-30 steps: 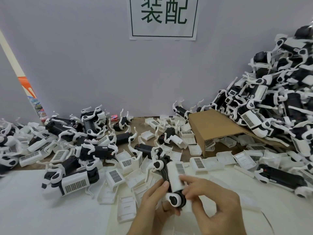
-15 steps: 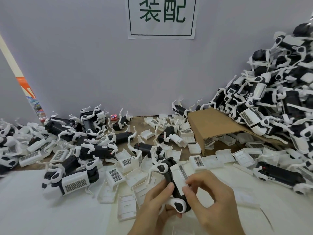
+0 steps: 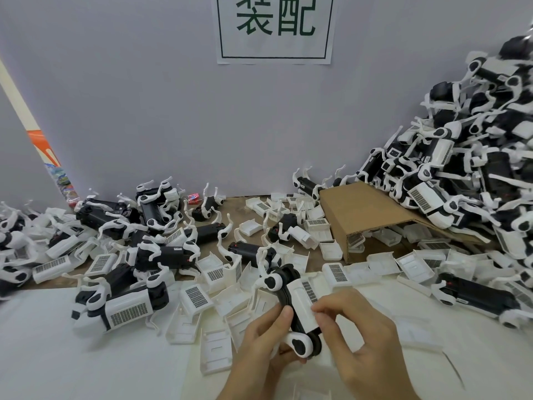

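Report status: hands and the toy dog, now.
Left hand grips toy dog. Right hand pinches its white cover. Loose covers litter underneath; nothing blocks.

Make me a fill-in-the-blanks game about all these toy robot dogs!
1. The left hand and right hand hold one toy dog, black and ____.
2. The cardboard box is coloured ____.
3. The tallest pile of dogs is on the person's ____ side.
4. The writing on the sign is coloured ____.
Missing words: white, brown, right, green.
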### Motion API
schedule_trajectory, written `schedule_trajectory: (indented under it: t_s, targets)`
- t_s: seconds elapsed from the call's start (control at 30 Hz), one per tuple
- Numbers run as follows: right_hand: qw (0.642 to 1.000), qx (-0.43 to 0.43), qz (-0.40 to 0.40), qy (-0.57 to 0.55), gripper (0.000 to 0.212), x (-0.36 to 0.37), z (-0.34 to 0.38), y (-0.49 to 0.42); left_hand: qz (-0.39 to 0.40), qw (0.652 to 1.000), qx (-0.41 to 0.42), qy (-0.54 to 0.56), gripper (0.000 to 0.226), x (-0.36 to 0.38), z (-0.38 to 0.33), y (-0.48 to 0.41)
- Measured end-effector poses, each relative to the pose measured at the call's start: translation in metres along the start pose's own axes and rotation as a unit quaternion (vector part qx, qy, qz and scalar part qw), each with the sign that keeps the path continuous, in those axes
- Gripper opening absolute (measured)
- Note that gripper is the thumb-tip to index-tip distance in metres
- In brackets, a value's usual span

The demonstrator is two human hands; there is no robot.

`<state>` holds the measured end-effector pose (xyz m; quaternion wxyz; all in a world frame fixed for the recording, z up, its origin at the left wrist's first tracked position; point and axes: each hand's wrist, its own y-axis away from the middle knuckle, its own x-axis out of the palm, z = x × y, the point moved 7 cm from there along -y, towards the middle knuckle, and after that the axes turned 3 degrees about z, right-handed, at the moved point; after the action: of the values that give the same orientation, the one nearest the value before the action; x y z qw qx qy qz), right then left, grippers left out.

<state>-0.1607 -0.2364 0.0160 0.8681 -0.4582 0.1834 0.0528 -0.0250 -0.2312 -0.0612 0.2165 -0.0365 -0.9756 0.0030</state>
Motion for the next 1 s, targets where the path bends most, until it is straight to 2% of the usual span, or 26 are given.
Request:
schedule_trajectory:
  t_s: [0.07, 0.13, 0.23, 0.33, 0.5, 0.67, 0.8, 0.9, 1.0]
  targets:
    - [1.0, 0.003, 0.0, 0.005, 0.006, 0.001, -0.001, 0.001, 0.003, 1.0, 0.004, -0.003, 0.043, 0.0, 0.001, -0.001]
    - [0.999, 0.03, 0.006, -0.008, 0.018, 0.003, -0.004, 0.001, 0.001, 1.0, 0.006, 0.005, 0.051, 0.0, 0.002, -0.002]
    - [0.99, 0.119, 0.031, -0.066, 0.031, 0.009, -0.011, 0.003, -0.009, 0.999, -0.007, 0.032, 0.063, -0.002, 0.005, -0.001]
    - [0.966, 0.237, 0.049, -0.093, 0.058, 0.014, -0.027, 0.01, -0.005, 0.999, -0.005, 0.047, 0.06, -0.002, 0.006, -0.004]
    - [0.942, 0.27, 0.136, -0.147, 0.048, 0.031, -0.031, 0.017, -0.003, 1.0, 0.013, 0.018, 0.057, -0.002, 0.007, -0.008]
    - [0.934, 0.277, 0.135, -0.178, 0.047, 0.034, -0.031, 0.019, -0.007, 1.0, 0.02, 0.004, 0.055, 0.002, 0.003, -0.007]
    - [0.921, 0.305, 0.137, -0.201, 0.042, 0.037, -0.038, 0.02, 0.001, 0.999, 0.036, -0.009, 0.071, 0.005, 0.0, -0.004]
    - [0.91, 0.321, 0.147, -0.215, 0.042, 0.039, -0.041, 0.022, 0.027, 0.996, 0.051, -0.069, 0.065, 0.008, -0.004, -0.004]
    - [0.899, 0.339, 0.16, -0.228, 0.045, 0.04, -0.044, 0.022, 0.049, 0.996, 0.038, -0.064, 0.063, 0.008, -0.004, -0.004]
